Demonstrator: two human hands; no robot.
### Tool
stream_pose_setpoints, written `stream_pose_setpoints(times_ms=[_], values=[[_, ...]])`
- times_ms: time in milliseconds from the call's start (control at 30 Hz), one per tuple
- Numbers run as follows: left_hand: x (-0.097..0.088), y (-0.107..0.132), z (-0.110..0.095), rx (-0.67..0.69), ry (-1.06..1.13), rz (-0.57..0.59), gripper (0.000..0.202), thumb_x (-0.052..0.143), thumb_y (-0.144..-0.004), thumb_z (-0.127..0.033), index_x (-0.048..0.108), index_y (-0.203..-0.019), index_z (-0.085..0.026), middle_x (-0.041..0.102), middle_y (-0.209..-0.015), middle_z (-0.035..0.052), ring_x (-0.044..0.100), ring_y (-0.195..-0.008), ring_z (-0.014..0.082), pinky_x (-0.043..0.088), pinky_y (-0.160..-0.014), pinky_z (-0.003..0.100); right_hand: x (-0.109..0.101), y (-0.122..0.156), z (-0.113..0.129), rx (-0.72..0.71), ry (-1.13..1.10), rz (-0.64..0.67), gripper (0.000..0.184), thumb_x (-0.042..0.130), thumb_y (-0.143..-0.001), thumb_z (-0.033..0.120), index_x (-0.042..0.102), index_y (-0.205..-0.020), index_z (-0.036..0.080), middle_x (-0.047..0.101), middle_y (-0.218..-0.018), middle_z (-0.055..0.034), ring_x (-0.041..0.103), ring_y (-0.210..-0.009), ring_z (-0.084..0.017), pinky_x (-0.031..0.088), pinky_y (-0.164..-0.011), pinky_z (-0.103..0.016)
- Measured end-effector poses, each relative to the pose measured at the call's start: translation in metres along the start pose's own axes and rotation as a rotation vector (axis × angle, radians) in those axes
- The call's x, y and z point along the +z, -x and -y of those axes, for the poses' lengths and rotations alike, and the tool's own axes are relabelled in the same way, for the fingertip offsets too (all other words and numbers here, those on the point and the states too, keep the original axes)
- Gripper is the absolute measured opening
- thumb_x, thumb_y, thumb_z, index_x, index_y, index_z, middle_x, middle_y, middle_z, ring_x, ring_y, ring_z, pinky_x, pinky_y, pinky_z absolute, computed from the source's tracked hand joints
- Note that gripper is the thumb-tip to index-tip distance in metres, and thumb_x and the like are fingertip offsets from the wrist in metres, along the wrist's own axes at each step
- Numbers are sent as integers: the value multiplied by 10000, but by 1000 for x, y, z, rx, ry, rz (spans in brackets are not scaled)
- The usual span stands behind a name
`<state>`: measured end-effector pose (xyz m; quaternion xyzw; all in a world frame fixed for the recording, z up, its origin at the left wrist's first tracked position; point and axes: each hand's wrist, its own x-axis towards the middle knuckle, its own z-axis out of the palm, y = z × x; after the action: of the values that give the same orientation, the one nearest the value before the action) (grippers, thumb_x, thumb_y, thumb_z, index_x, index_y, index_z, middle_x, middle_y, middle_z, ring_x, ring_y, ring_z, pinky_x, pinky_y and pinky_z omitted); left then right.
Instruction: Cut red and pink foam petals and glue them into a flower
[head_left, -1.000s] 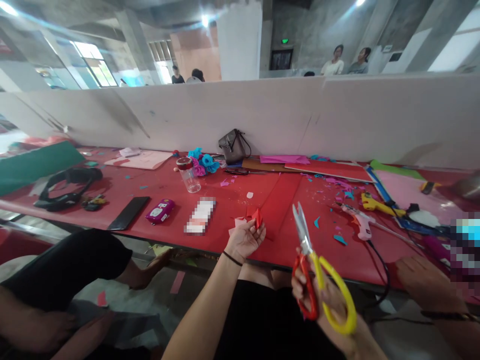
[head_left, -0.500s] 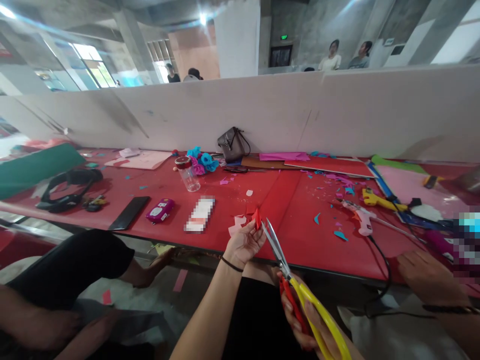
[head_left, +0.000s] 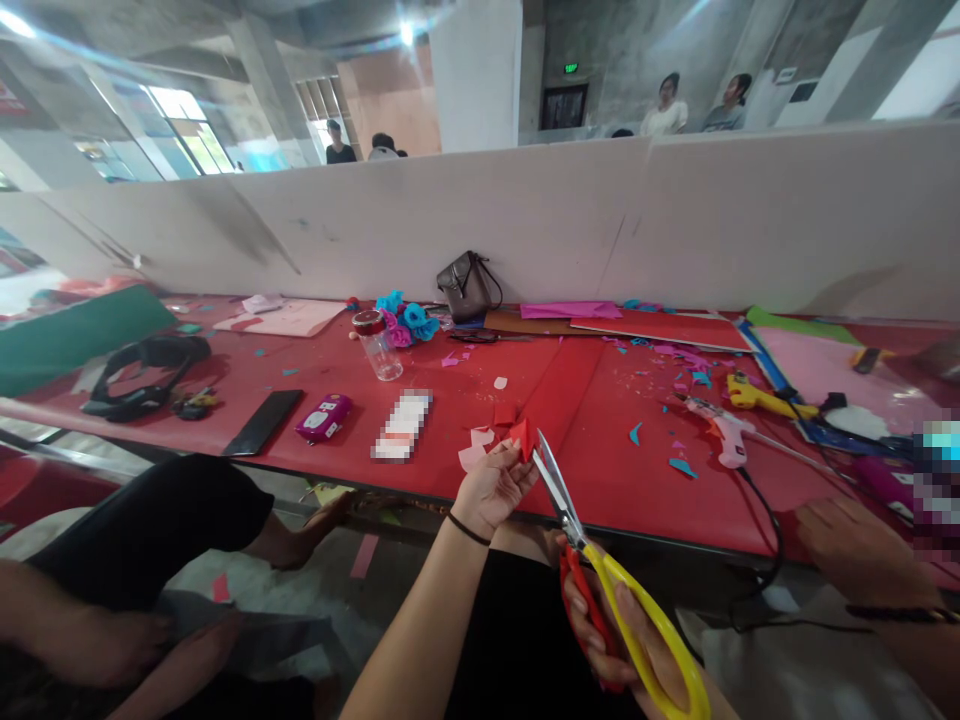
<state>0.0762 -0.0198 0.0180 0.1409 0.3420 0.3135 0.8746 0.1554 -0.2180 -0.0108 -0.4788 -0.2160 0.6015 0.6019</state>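
"Scissors (head_left: 574,530) are gripped in the right hand (head_left: 646,640), fingers wrapped round the red and yellow handles, blades aimed up and leftwards!"

"And by the left hand (head_left: 491,490), what is held?"

"Red paper (head_left: 523,436), pinched between closed fingertips, kept over the near part of the red table (head_left: 615,490)!"

"Is it touched by the blades?"

"Their tips are seen right beside it; whether contact is made cannot be told."

"What else is spotted?"

"Pink scraps (head_left: 474,455) are strewn just beside the left hand, and a pink glue gun (head_left: 726,438) is laid well over to the right!"
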Motion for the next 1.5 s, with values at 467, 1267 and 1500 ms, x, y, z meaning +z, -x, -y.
stream_pose_setpoints(times_ms=[467,1267,1500], values=[[8,9,10,105,-1,71,180,662,-736,-31,542,-696,-160,635,-604,-29,619,-523,92,533,-635,230,-1,-10,-6,-77,29,-96,562,476,-690,798,628,-1008,361,552,-667,-50,426,-444,-160,347,-333,-263],[-15,14,-7,11,128,36,134,545,-820,-41,592,-764,-153,696,-730,30,702,-752,159,518,-872,326,-59,-90,80,-255,1662,-647,405,506,-850,390,565,-1173,153,672,-747,-122,658,-676,-301,450,-591,-362],[-18,16,-8,67,114,59,89,614,-790,-68,599,-756,-149,672,-716,16,664,-690,127,519,-783,284,-56,-97,84,-430,1846,-700,295,528,-847,325,688,-1050,182,634,-1076,-210,605,-986,-396,465,-766,-527]])
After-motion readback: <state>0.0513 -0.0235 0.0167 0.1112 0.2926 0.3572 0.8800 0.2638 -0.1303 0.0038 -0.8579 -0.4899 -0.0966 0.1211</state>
